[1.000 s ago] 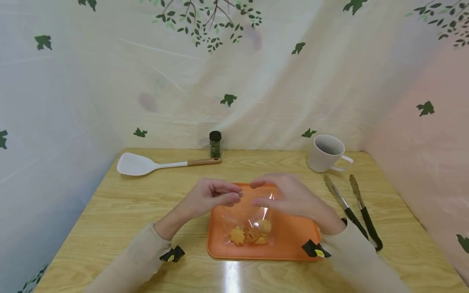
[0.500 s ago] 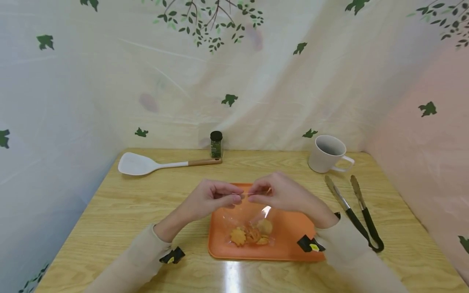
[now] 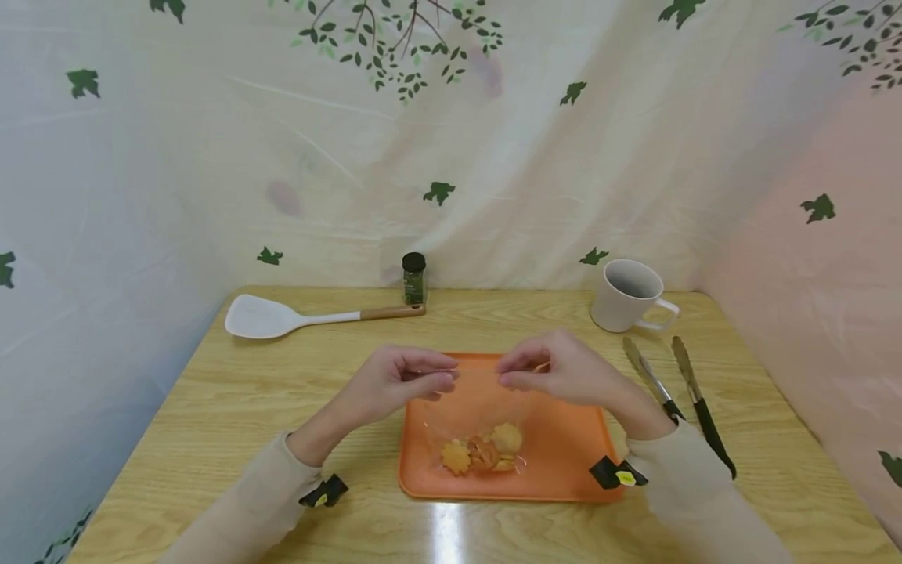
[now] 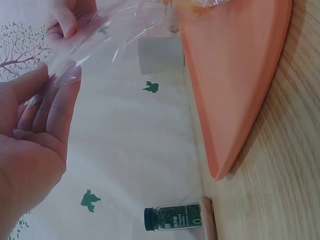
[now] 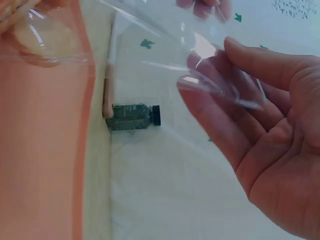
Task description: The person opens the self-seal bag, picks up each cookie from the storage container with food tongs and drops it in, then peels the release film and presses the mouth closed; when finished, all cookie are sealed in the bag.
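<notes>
A clear plastic bag (image 3: pixel 468 419) of cookies hangs low over the orange tray (image 3: pixel 564 470). Inside it lie several cookies, among them a scalloped one (image 3: pixel 456 457) and a pretzel-shaped one (image 3: pixel 483 453). My left hand (image 3: pixel 398 380) pinches the left side of the bag's upper edge. On the opposite side, my right hand (image 3: pixel 560 372) has the film between thumb and fingers, as the right wrist view shows with the film (image 5: pixel 205 47) stretched taut. The fingertips of the two hands are apart. Whether the bag's bottom touches the tray cannot be told.
A white spatula (image 3: pixel 264 316) with a wooden handle lies at the back left, beside a herb jar (image 3: pixel 414 280) with a black lid. At the back right stands a white mug (image 3: pixel 623 301). Black-handled tongs (image 3: pixel 698 399) lie right of the tray, partly behind my right sleeve.
My right hand came in to pinch the bag's edge beside the left hand, then drew away to the right. The upper edge is now spread wider between the hands.
</notes>
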A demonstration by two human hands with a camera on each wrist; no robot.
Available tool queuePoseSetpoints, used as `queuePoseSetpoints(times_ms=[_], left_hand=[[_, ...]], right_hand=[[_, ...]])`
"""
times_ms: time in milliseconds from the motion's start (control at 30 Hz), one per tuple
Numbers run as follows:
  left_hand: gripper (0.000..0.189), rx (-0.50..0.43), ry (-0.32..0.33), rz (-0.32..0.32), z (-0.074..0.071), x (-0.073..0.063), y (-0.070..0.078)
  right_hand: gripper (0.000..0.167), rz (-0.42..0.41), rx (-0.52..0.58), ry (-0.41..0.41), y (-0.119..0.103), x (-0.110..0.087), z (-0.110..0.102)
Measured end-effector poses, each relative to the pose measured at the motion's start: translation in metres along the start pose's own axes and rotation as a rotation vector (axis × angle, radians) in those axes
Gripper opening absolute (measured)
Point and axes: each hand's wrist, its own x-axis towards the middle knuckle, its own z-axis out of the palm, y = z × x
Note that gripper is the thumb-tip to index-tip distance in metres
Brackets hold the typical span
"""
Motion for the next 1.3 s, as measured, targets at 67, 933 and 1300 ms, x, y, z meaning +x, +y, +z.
queuePoseSetpoints(times_ms=[67, 933, 1300], left_hand=[[0.027, 0.003, 0.008, -0.002, -0.001, -0.001, 0.0], [0.026, -0.009, 0.096, 0.006, -0.016, -0.014, -0.006], [0.069, 0.02, -0.103, -0.174, -0.008, -0.016, -0.032]], right_hand=[[0.017, -0.013, 0.083, 0.008, 0.006, -0.005, -0.001], [0.03, -0.058, 0.432, 0.133, 0.031, -0.031, 0.008], [0.039, -0.116, 0.469, 0.137, 0.046, -0.036, 0.017]])
